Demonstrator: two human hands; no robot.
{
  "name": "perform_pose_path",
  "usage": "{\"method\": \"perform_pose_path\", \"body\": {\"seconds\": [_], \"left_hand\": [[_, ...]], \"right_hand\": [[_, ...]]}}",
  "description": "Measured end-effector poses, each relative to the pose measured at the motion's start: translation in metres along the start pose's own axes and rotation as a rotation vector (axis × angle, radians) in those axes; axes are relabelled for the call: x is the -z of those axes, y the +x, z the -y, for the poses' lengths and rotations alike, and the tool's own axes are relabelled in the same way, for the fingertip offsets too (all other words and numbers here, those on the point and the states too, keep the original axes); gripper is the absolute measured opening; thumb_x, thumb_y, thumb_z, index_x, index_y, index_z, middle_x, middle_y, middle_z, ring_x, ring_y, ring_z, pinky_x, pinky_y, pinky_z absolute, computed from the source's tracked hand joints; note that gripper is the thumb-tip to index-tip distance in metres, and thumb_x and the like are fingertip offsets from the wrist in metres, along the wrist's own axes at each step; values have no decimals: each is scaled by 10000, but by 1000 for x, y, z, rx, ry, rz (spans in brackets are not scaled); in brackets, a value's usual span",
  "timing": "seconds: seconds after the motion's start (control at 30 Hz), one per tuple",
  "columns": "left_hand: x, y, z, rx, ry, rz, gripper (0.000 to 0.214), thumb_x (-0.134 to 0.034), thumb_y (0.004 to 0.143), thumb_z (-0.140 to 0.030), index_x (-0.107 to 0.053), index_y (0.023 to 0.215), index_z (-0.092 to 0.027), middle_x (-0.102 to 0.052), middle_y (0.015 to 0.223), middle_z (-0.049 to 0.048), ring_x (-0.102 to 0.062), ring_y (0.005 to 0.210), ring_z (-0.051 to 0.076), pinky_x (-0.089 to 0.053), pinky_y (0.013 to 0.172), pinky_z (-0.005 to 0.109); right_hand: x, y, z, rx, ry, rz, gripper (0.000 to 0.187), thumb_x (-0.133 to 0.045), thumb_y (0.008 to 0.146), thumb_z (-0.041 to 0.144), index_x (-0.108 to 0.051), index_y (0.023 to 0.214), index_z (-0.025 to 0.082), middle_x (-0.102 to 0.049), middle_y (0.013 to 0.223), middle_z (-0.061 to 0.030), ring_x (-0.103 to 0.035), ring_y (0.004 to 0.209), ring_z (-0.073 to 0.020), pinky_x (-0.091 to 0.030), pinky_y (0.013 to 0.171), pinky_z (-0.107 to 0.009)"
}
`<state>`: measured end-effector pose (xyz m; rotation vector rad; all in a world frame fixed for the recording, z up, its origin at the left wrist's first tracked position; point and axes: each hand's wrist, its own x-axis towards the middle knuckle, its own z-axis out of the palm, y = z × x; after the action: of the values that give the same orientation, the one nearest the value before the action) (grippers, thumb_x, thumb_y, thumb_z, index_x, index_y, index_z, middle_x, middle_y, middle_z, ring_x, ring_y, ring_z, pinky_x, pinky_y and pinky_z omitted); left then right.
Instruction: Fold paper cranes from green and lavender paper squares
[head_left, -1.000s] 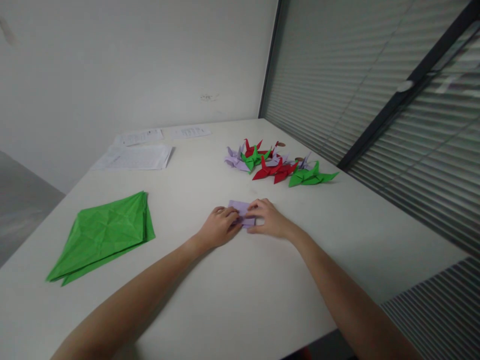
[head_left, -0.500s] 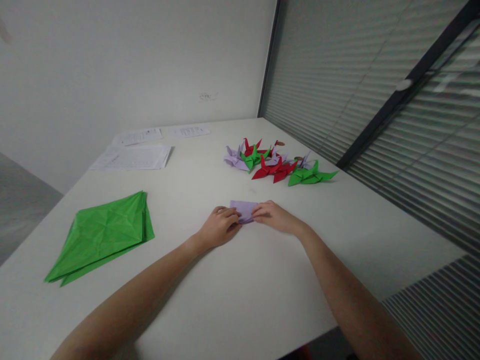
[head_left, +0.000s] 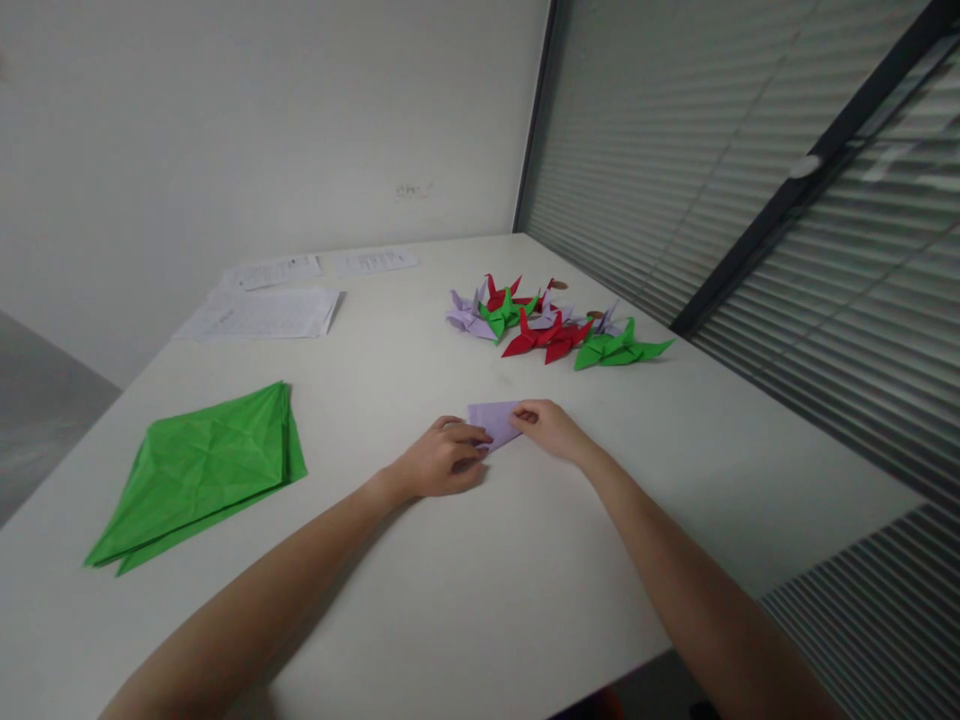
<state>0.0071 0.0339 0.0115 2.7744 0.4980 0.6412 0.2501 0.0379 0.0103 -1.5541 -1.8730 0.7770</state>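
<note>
Lilac paper [head_left: 495,416] lies inward from the surface's [head_left: 480,590] near edge, seemingly steadied by half-open left fingers [head_left: 469,434] resting on it; right fingers [head_left: 528,411] pinch its right end.

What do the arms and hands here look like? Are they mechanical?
No, they're a person's. The left hand and right hand wear no gloves. The left forearm and right forearm show no sleeve, watch or cable in view. Small rings or markings can't be ruled out.
</note>
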Motion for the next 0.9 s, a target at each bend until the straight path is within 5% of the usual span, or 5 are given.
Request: {"method": "perform_pose_path", "body": {"seconds": [0.4,0.63,0.9], "left_hand": [[-3,0,8,67,-163,-19,225,-496,721,-75,-657,826,-190,-713,1135,64,-625,1145,203,-391,1016,402],[1,2,2,44,-99,12,423,-479,767,-103,-638,1145,-208,-702,1127,67,-613,1149,201,-388,1023,392],[-2,2,4,7,-60,2,299,-495,795,-130,-697,1004,-200,-710,1086,71,-619,1132,204,-404,999,380]], "right_hand": [[-3,-1,1,-74,-22,-71,61,-650,739,207,-645,787,170,-644,669,-8,-574,629,-138,-439,612,-247],[-5,-2,3,-83,-26,-87,45,-650,734,194,-633,773,180,-623,627,10,-565,599,-133,-425,589,-241],[-6,-2,6,-80,-44,-95,10,-634,764,185,-629,773,183,-639,643,3,-583,614,-137,-432,611,-242]]}}
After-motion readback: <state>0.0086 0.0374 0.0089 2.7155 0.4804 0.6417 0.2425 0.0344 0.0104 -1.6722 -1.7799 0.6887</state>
